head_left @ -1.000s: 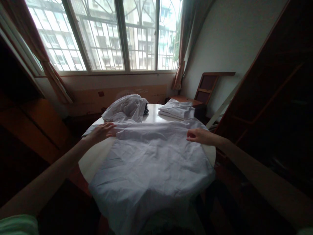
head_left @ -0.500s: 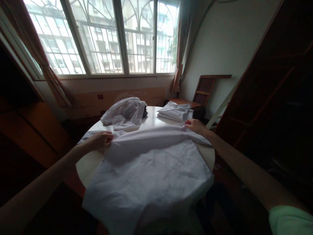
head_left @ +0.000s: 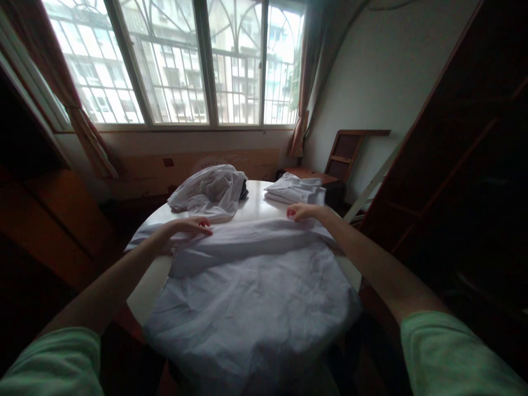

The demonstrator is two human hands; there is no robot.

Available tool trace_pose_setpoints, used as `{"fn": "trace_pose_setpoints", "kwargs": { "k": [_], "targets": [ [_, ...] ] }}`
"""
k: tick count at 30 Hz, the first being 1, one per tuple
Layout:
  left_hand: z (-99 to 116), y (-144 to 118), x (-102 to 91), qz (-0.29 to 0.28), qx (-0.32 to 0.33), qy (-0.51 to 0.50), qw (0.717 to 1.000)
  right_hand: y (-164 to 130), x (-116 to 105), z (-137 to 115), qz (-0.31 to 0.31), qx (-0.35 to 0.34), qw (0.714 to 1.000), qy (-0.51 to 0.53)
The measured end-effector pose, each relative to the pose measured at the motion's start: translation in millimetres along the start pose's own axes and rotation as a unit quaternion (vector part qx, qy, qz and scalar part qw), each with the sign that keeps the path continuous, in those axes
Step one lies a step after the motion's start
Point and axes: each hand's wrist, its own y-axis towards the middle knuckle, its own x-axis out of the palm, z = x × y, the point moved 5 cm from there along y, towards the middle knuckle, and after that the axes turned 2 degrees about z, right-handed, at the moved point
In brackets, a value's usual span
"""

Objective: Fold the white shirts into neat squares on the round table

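A white shirt (head_left: 256, 297) lies spread over the round table, its near end hanging over the front edge. Its far end makes a smooth band, and sleeve-like parts run out to both sides. My left hand (head_left: 197, 224) rests at the far left of this band, fingers stretched out and slightly apart on the cloth. At the far right, my right hand (head_left: 302, 212) is over the band's edge with its fingers loosely bent and apart, and no cloth shows gripped in it.
A crumpled heap of white clothes (head_left: 210, 190) sits at the table's back left, with something dark beside it. Folded white clothes (head_left: 295, 188) are stacked at the back right. The white tabletop (head_left: 258, 192) shows between them. A dark wooden panel (head_left: 437, 137) leans on the right.
Both hands have let go of the shirt's far corners and moved inward, toward each other. The shirt's far end lies flatter, and its near end has shifted a little.
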Motion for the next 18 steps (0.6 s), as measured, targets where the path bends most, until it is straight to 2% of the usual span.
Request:
{"fn": "trace_pose_setpoints", "kwargs": {
  "k": [2, 3, 4, 6, 8, 10, 11, 12, 13, 15, 16, 17, 18],
  "targets": [
    [2.4, -1.4, 3.3, -0.021, 0.003, -0.002, 1.0, -2.0, 0.7, 1.9, -0.026, 0.027, 0.999, -0.014],
    [5.1, -2.9, 2.2, -0.006, 0.003, 0.017, 1.0, -3.9, -0.8, 1.2, -0.025, 0.034, 0.999, -0.026],
    [8.9, -5.4, -1.4, 0.031, 0.003, 0.045, 0.999, -6.8, -4.5, -0.9, -0.008, 0.034, 0.998, -0.044],
    [18.3, -15.9, -10.9, 0.132, -0.003, 0.095, 0.987, -18.0, -18.8, -8.3, 0.093, 0.021, 0.992, -0.084],
    [27.1, -35.1, -19.1, 0.237, -0.002, 0.13, 0.963, -41.2, -36.2, -17.6, 0.255, 0.001, 0.961, -0.111],
    [33.6, -59.0, -19.8, 0.294, 0.035, 0.155, 0.942, -72.7, -43.0, -24.0, 0.379, -0.013, 0.918, -0.117],
    [35.1, -70.5, -16.6, 0.294, 0.065, 0.163, 0.939, -86.8, -39.9, -25.4, 0.396, -0.023, 0.911, -0.113],
    [35.1, -80.4, -11.0, 0.269, 0.096, 0.162, 0.945, -97.3, -31.9, -26.2, 0.367, -0.043, 0.923, -0.106],
    [33.4, -88.3, -3.9, 0.223, 0.121, 0.152, 0.955, -104.4, -19.5, -26.3, 0.295, -0.065, 0.949, -0.093],
    [26.9, -98.9, 6.2, 0.153, 0.133, 0.12, 0.972, -115.0, 10.2, -24.9, 0.105, -0.103, 0.988, -0.055],
    [22.9, -100.7, 6.5, 0.152, 0.116, 0.107, 0.976, -119.2, 21.3, -23.8, 0.036, -0.109, 0.993, -0.035],
    [19.5, -100.1, 3.9, 0.173, 0.092, 0.102, 0.975, -121.3, 27.2, -22.8, 0.005, -0.107, 0.994, -0.019],
    [17.1, -97.1, -0.4, 0.204, 0.067, 0.104, 0.971, -120.8, 28.2, -22.4, 0.012, -0.098, 0.995, -0.01]
  ]
}}
